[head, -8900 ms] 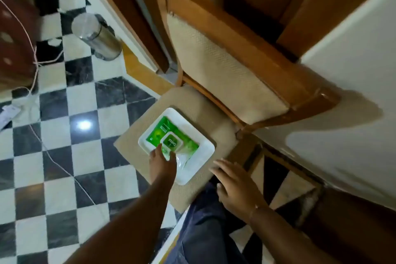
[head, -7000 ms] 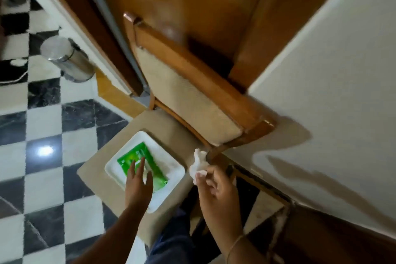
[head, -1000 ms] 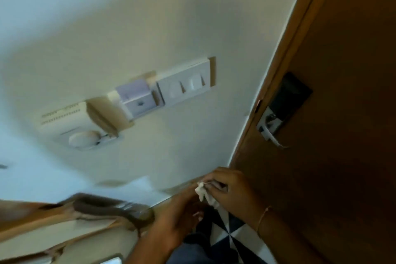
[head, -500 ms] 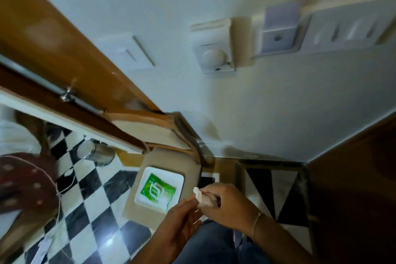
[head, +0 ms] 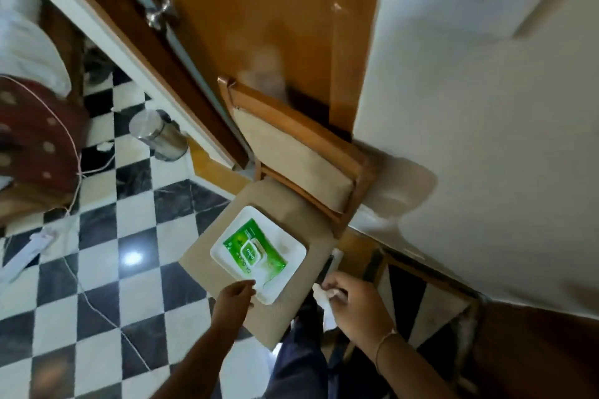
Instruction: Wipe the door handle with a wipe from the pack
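A green wipe pack [head: 254, 251] lies with its lid shut on a white square tray [head: 293, 264], which sits on a chair seat. My left hand [head: 233, 300] hovers at the tray's near rim, its fingertips beside the pack and holding nothing. To the right of the tray, my right hand [head: 358, 306] is closed on a crumpled white wipe [head: 321, 295]. A metal knob [head: 158, 14] sticks out of the wooden door at the top left. The lever handle on the dark door is out of view.
The padded wooden chair [head: 291, 152] stands against the wooden door and white wall [head: 486, 139]. A steel bin [head: 158, 134] stands on the checkered floor to the left, with a thin cable [head: 97, 301] and a white power strip [head: 29, 246]. My leg is below the seat.
The view has swung from the wall switches down onto the chair. My left hand has left the wipe and moved to the tray's edge. My right hand still holds the wipe.
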